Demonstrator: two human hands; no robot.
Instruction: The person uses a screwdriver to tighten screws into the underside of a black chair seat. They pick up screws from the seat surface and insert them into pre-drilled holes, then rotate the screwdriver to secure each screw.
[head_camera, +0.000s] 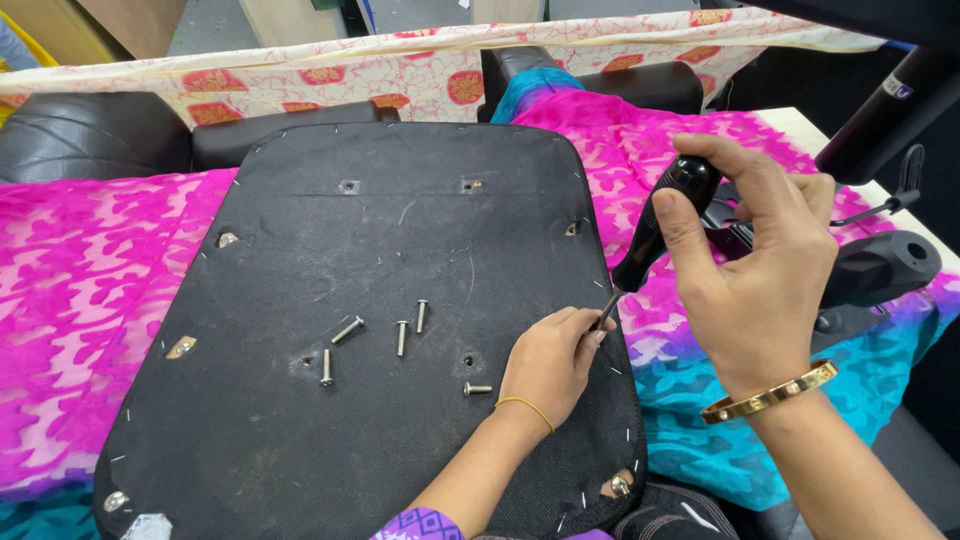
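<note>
Head view, looking down at an upturned black chair seat base (330, 290) lying on bright pink patterned cloth (90, 300). The base is a rounded rectangle covered in thin, dusty black fabric, stapled along its rim, with small bolt holes and metal tabs near its edges. Its lower left corner runs out of frame.

The right hand (755, 270), wearing a gold bangle (770, 392), has its fingers wrapped around the glossy black handle of a screwdriver (655, 225), held tilted above the right edge of the base. The thin shaft slants down to the left hand (550, 360), whose fingers are pinched together on it near the tip; the tip itself is hidden behind those fingers. A thin yellow band circles the left wrist.

Five loose silver bolts (400, 338) lie scattered on the middle of the base, just left of the left hand.

Behind the right hand, a black chair mechanism (880, 265) is partly covered, its shape hard to read. Turquoise cloth (700, 420) shows at the lower right.
</note>
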